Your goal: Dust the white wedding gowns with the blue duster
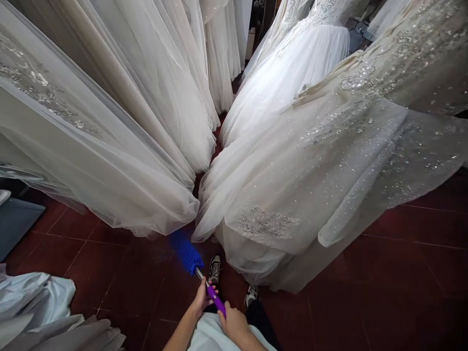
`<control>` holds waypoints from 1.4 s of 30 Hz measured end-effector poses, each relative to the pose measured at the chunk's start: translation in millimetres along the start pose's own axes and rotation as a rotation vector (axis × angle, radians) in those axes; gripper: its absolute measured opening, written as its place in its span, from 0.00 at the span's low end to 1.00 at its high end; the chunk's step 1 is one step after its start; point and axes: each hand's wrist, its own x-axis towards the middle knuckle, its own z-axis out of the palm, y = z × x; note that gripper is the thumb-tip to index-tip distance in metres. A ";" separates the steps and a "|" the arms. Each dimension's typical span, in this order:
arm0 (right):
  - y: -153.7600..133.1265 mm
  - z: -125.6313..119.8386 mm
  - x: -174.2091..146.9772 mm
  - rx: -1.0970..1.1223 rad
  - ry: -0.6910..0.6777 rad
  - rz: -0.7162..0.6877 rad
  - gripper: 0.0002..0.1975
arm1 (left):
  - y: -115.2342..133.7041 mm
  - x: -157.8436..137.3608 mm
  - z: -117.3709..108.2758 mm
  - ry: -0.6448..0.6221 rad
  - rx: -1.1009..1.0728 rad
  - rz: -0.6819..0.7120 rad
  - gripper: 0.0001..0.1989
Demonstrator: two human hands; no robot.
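Observation:
Both my hands are closed around a duster with a fluffy blue head [187,252] and a purple handle [215,298]. My left hand [202,294] grips it near the metal shaft, below the head. Lower down, my right hand [234,321] wraps the end of the handle. The blue head, slightly blurred, is low over the red tiles, close to the hem of a white tulle gown [146,195] on the left. A sparkly beaded gown [285,195] spreads to the right of it.
More white gowns [157,73] hang at the back left, with a bright white gown [292,63] opposite. Narrow dark floor shows between the two rows. Pale fabric [40,302] lies at lower left, below a grey flat object [18,222]. My shoes [215,268] stand on dark red tiles [124,287].

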 end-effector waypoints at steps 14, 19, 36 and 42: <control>268.6 -138.8 -196.8 -0.259 0.729 -0.225 0.23 | -152.6 -123.0 233.8 -0.752 0.258 0.401 0.21; 238.2 -137.8 -171.6 -0.016 0.860 -0.167 0.26 | -126.0 -110.2 288.9 -0.748 0.307 0.568 0.19; 270.5 -112.4 -157.2 -0.178 0.421 -0.212 0.21 | -167.1 -53.9 184.2 -0.323 -0.119 0.093 0.12; 333.7 -157.1 -174.3 -0.129 0.754 -0.186 0.19 | -182.2 -92.9 269.3 -0.589 -0.215 0.366 0.13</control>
